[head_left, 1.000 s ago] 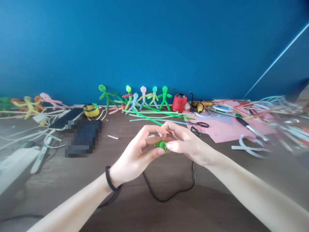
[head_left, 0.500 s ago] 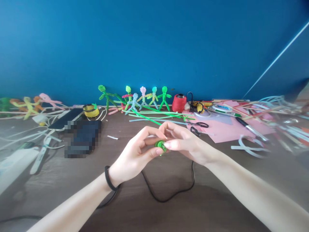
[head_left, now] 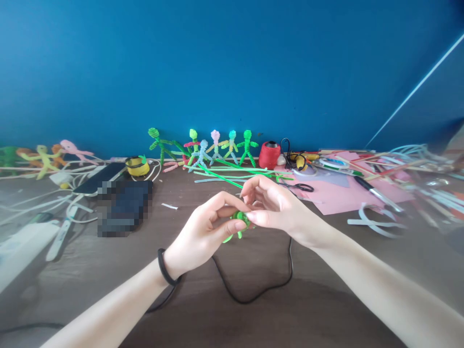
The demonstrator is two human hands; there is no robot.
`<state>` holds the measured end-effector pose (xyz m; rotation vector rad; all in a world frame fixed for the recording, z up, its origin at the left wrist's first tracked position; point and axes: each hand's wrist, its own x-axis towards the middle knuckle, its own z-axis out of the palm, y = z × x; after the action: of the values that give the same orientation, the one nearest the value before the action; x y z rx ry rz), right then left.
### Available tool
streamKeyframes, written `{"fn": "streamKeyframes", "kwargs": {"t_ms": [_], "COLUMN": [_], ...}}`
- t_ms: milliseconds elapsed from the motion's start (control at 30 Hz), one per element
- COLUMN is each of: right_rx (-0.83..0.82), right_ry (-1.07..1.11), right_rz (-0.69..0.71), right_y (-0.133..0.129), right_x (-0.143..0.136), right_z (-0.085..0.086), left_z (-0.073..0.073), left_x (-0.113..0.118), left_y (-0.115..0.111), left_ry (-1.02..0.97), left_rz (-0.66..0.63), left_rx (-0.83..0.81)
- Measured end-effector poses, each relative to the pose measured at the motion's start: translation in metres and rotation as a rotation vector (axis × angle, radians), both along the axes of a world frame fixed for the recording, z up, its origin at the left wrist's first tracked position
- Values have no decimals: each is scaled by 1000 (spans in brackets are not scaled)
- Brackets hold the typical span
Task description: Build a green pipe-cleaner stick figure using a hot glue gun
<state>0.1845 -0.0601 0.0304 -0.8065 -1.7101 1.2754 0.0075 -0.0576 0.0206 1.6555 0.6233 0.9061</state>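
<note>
Between both hands is a small green pipe-cleaner figure (head_left: 240, 217), its coiled part uppermost and light green ends poking out below. My left hand (head_left: 213, 220), with a black band at the wrist, pinches it between thumb and fingers. My right hand (head_left: 271, 205) presses its thumb against the coil from the other side, with the fingers curled behind. Fingers hide much of the figure. Loose green pipe cleaners (head_left: 217, 175) lie just beyond the hands, in front of several finished pipe-cleaner figures (head_left: 247, 147) along the blue wall.
Scissors (head_left: 302, 187) rest on pink paper (head_left: 329, 200) to the right, near a black marker (head_left: 377, 193). A red spool (head_left: 269, 154) stands by the wall. Left are a dark phone (head_left: 128, 208) and yellow tape roll (head_left: 137, 166). A black cable (head_left: 250, 300) curves below my hands.
My right hand's fingers have lifted and curled a little away from the figure. More of its light green ends now shows below my left thumb.
</note>
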Motion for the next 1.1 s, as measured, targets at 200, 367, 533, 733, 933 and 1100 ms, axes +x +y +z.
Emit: {"fn": "streamKeyframes", "kwargs": {"t_ms": [200,367,533,733,933,1100], "right_rx": [138,252,432,605,689,729], "right_ry": [-117,-200,-274,-380,-447,-487], "right_rz": [-92,-148,-215,-254,-286,-291], "right_y": [-5,-10,-16,-16,-15,-16], "right_x": [-1,0,1,3,3,5], "right_z": [7,12,14,14,11,9], "left_z": [1,1,1,0,0,0], "left_x": [-1,-1,0,0,0,0], "left_y": [0,0,1,2,2,2], "left_ry": [76,55,-29,-67,-61,-62], "left_rz": [44,45,54,53,70,81], "left_rx": [47,42,40,32,27,40]}}
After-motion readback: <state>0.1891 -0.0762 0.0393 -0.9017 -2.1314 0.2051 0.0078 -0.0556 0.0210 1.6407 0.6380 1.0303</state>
